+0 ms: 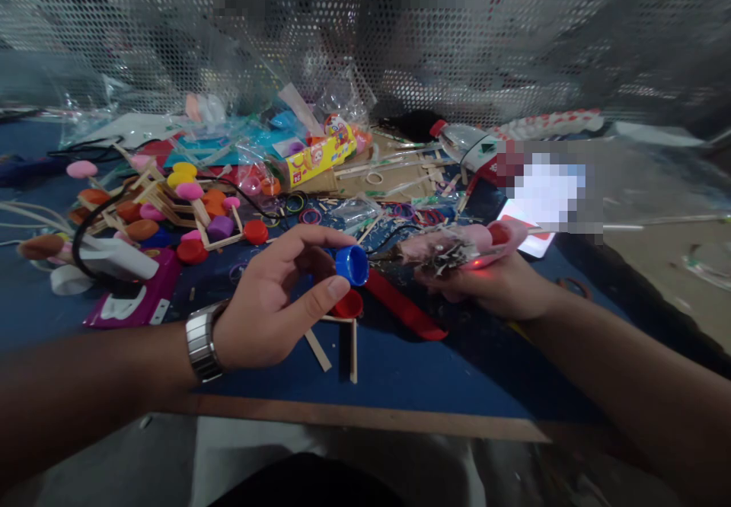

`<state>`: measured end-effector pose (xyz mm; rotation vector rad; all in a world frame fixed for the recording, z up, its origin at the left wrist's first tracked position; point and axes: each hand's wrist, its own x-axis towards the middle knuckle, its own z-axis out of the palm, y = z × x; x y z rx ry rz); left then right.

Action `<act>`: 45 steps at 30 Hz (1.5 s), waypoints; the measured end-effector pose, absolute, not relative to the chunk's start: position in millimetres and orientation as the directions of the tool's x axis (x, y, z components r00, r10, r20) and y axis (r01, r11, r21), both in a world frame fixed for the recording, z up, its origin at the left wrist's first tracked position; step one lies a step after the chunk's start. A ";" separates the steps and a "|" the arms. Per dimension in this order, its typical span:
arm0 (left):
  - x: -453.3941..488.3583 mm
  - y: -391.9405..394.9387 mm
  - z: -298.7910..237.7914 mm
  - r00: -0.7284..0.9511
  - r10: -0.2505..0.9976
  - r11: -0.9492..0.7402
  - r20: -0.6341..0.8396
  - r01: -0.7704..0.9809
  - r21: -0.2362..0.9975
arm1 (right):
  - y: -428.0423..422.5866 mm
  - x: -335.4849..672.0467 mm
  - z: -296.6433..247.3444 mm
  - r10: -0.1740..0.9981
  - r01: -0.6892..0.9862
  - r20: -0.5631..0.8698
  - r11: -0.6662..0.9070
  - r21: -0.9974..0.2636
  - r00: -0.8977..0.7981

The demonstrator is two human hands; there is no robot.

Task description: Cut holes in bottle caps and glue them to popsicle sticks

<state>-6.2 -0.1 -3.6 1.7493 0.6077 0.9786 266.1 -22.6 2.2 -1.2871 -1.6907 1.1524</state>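
Observation:
Between the thumb and fingers of my left hand (279, 298) is a blue bottle cap (352, 266), its hollow side turned to the right. My right hand (508, 286) is wrapped round a pink hot glue gun (465, 247), its nozzle pointing left toward the cap, a short gap apart. Grey glue strings cling to the gun, and a small red light glows on it. Just under my left hand lie a red cap (348, 304) and a small frame of wooden sticks (352, 351). A flat red strip (405, 305) rests below the nozzle.
Left are stick models with coloured caps (188, 210) and a purple power strip (137, 294) with a white plug. Further back lie a yellow-labelled packet (320, 158), a plastic bottle (468, 145) and rubber bands. A lit phone (537, 202) lies at right, before a perforated metal screen (365, 35).

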 end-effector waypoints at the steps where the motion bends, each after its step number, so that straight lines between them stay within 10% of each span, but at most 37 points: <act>1: -6.0 -0.1 -3.4 0.546 0.768 -0.373 0.334 -0.043 0.927 | -22.4 266.1 2.0 0.968 0.339 0.025 0.113 -0.934 -0.251; 45: -7.5 -2.1 -1.2 0.588 0.745 -0.408 0.314 0.030 0.912 | -21.8 268.4 -0.8 0.957 0.291 0.025 0.113 -0.950 -0.288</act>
